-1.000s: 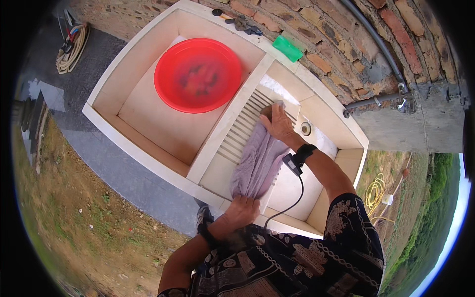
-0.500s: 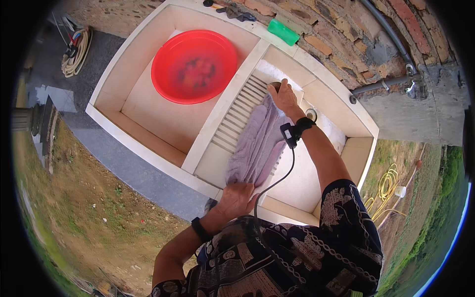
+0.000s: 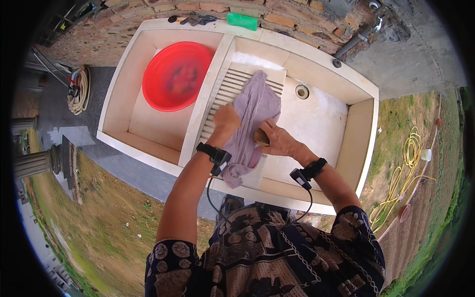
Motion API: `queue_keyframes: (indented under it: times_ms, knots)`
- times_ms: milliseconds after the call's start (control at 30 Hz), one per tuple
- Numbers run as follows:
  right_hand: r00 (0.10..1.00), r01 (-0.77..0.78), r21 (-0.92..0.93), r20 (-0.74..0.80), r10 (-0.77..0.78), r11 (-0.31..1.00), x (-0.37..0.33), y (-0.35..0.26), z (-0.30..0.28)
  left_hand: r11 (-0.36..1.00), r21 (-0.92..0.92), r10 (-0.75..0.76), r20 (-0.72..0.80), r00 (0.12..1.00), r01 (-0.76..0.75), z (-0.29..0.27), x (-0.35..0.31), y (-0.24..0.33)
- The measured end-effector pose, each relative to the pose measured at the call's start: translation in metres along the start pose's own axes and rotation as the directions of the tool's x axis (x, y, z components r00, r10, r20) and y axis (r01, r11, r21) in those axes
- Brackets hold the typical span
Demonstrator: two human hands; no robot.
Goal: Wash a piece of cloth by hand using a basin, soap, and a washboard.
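Note:
A wet, lilac-grey cloth (image 3: 257, 101) lies bunched lengthwise over the ribbed washboard (image 3: 221, 94) built into the right-hand basin. My left hand (image 3: 226, 120) is closed at the cloth's left edge, gripping some of it; the fingertips are hidden. In my right hand (image 3: 283, 141) is a brown, oval thing that looks like a scrubbing brush (image 3: 261, 137), set against the right side of the cloth. Its underside is out of sight. The cloth's near end droops toward the sink's front rim.
A red tub (image 3: 175, 76) with cloudy water and dark, blurred contents stands in the left basin. On the back rim lie a green block (image 3: 242, 21) and dark rags (image 3: 198, 20). The right basin has a round drain (image 3: 302, 91). A brick wall (image 3: 287, 22) rises behind.
My right hand has come from the cloth's far end to its near right side with the brush. My left hand has gone from the near end up to the left edge. The view has turned.

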State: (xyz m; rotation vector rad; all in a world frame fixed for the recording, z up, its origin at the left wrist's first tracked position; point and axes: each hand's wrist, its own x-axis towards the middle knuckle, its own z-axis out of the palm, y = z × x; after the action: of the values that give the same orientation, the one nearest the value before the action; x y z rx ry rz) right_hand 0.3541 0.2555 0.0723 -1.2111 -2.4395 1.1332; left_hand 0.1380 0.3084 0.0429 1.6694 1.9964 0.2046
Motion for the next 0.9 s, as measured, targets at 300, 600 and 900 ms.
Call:
queue_keyframes:
  times_ms: [300, 600, 900]
  knots:
    - [0.842, -0.269, 0.848, -0.023, 0.539, 0.457, -0.044, 0.038, -0.041, 0.361, -0.931, -0.152, -0.003, 0.988, 0.053, -0.059, -0.024, -0.043]
    - [0.820, -0.382, 0.904, 0.236, 0.521, 0.193, -0.054, -0.008, -0.037, -0.062, -0.951, -0.073, 0.307, 0.949, 0.303, -0.055, -0.078, -0.044]
    - [0.893, -0.248, 0.950, 0.299, 0.335, -0.188, -0.094, 0.013, -0.028, -0.136, -0.789, 0.314, 0.539, 0.782, 0.599, -0.056, -0.177, 0.038]
